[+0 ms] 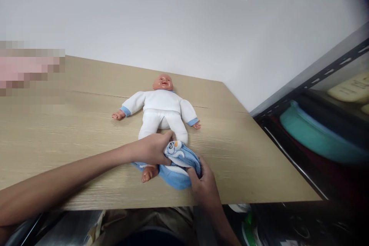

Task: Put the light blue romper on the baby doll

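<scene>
A baby doll [162, 100] lies on its back on the wooden table, head away from me, in white clothing with blue cuffs. Bunched around its lower legs is a blue and white baby garment [177, 177] with a stitched cartoon face; its exact kind I cannot tell. The doll's bare foot [149, 173] on the left side shows beyond the blue cloth, while the other foot is hidden. My left hand [154, 148] grips the gathered cloth from the left, by the doll's knee. My right hand [204, 180] pinches its right edge, thumb on top.
The wooden table [239, 153] extends up to a pale wall [121, 19]. At the right, a dark metal rack [311, 84] holds a teal basin [319, 138]. A pixelated patch hides something pinkish at the far left. Below the table's front edge, my lap shows.
</scene>
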`<action>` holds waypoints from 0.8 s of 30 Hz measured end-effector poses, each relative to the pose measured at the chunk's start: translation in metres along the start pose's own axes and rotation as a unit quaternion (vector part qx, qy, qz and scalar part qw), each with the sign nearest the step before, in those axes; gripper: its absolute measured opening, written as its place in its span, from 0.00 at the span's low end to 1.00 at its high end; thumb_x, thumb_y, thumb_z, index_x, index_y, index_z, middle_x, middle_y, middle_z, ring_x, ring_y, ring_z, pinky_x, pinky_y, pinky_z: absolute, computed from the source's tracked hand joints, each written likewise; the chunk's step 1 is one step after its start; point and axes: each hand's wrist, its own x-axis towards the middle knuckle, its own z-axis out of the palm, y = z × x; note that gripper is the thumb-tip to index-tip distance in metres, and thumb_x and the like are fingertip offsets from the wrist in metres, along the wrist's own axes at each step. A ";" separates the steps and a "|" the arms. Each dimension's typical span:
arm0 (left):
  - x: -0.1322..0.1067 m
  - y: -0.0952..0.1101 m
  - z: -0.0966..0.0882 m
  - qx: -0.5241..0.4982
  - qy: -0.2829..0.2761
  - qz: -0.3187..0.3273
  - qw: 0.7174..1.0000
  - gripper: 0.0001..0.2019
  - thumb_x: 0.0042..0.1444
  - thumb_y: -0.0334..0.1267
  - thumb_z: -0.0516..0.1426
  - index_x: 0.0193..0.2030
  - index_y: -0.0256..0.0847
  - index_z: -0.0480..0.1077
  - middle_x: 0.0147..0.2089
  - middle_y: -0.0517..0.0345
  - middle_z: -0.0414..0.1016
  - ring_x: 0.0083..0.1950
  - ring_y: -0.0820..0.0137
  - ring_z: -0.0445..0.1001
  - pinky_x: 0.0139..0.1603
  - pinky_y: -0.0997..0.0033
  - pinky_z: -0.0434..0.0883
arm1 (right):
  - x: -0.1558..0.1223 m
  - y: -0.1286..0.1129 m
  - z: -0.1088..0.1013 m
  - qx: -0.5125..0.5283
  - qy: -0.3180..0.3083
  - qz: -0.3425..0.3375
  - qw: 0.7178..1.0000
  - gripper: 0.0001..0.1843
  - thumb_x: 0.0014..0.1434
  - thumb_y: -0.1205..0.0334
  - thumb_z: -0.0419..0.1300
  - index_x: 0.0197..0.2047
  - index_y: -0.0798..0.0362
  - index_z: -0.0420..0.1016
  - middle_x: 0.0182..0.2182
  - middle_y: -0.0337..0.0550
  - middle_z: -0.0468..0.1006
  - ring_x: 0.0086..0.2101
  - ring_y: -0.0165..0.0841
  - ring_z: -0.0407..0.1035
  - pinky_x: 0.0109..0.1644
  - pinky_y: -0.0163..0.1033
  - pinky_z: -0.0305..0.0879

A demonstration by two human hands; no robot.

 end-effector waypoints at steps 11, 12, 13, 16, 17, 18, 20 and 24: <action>-0.001 -0.006 -0.004 -0.154 0.028 0.033 0.987 0.27 0.52 0.41 0.69 0.58 0.43 0.69 0.53 0.54 0.80 0.54 0.54 0.81 0.52 0.59 0.74 | -0.003 -0.007 0.017 0.167 -0.024 0.037 0.985 0.26 0.60 0.51 0.73 0.59 0.47 0.78 0.48 0.45 0.89 0.48 0.45 0.84 0.56 0.46 0.83; -0.001 -0.006 -0.005 -0.167 0.028 0.045 0.984 0.27 0.52 0.41 0.69 0.58 0.43 0.69 0.52 0.54 0.80 0.54 0.54 0.81 0.52 0.59 0.75 | -0.002 -0.006 0.018 0.182 -0.030 0.031 0.982 0.27 0.60 0.51 0.75 0.59 0.46 0.76 0.48 0.45 0.89 0.48 0.44 0.85 0.54 0.45 0.83; -0.001 -0.006 -0.005 -0.179 0.029 0.056 0.982 0.27 0.52 0.40 0.68 0.58 0.43 0.69 0.52 0.54 0.80 0.53 0.55 0.81 0.51 0.60 0.75 | 0.000 -0.005 0.018 0.197 -0.032 0.020 0.980 0.29 0.60 0.51 0.76 0.60 0.46 0.74 0.48 0.45 0.88 0.48 0.44 0.85 0.53 0.45 0.84; -0.003 -0.004 -0.008 -0.182 0.033 0.082 0.979 0.24 0.53 0.37 0.67 0.57 0.43 0.71 0.50 0.55 0.81 0.51 0.57 0.81 0.50 0.61 0.75 | 0.007 0.000 0.017 0.228 -0.018 -0.028 0.973 0.36 0.61 0.53 0.77 0.67 0.44 0.68 0.59 0.51 0.85 0.55 0.45 0.84 0.58 0.46 0.83; -0.003 -0.004 -0.009 -0.174 0.037 0.091 0.980 0.22 0.54 0.37 0.68 0.56 0.43 0.72 0.50 0.55 0.81 0.50 0.57 0.81 0.49 0.61 0.75 | 0.009 0.001 0.016 0.229 -0.006 -0.043 0.972 0.36 0.62 0.53 0.76 0.69 0.44 0.68 0.62 0.52 0.84 0.57 0.45 0.83 0.61 0.47 0.82; -0.004 -0.005 -0.010 -0.165 0.041 0.102 0.980 0.20 0.55 0.37 0.68 0.55 0.43 0.72 0.49 0.56 0.82 0.49 0.57 0.81 0.49 0.62 0.75 | 0.011 0.002 0.014 0.221 0.002 -0.055 0.974 0.34 0.64 0.53 0.75 0.68 0.44 0.70 0.62 0.52 0.84 0.58 0.45 0.82 0.63 0.48 0.81; -0.003 -0.007 -0.013 -0.147 0.044 0.123 0.980 0.15 0.59 0.38 0.67 0.52 0.42 0.74 0.47 0.57 0.83 0.47 0.59 0.81 0.49 0.62 0.74 | 0.014 0.002 0.008 0.187 0.003 -0.067 0.980 0.24 0.67 0.50 0.72 0.62 0.46 0.76 0.54 0.49 0.86 0.53 0.45 0.82 0.60 0.47 0.81; 0.000 -0.016 -0.022 -0.131 0.015 0.131 0.983 0.07 0.60 0.36 0.65 0.44 0.41 0.75 0.39 0.60 0.81 0.41 0.63 0.78 0.43 0.66 0.71 | 0.031 -0.005 -0.015 0.112 -0.060 -0.105 0.986 0.16 0.69 0.47 0.72 0.53 0.46 0.83 0.50 0.46 0.86 0.53 0.47 0.81 0.60 0.48 0.78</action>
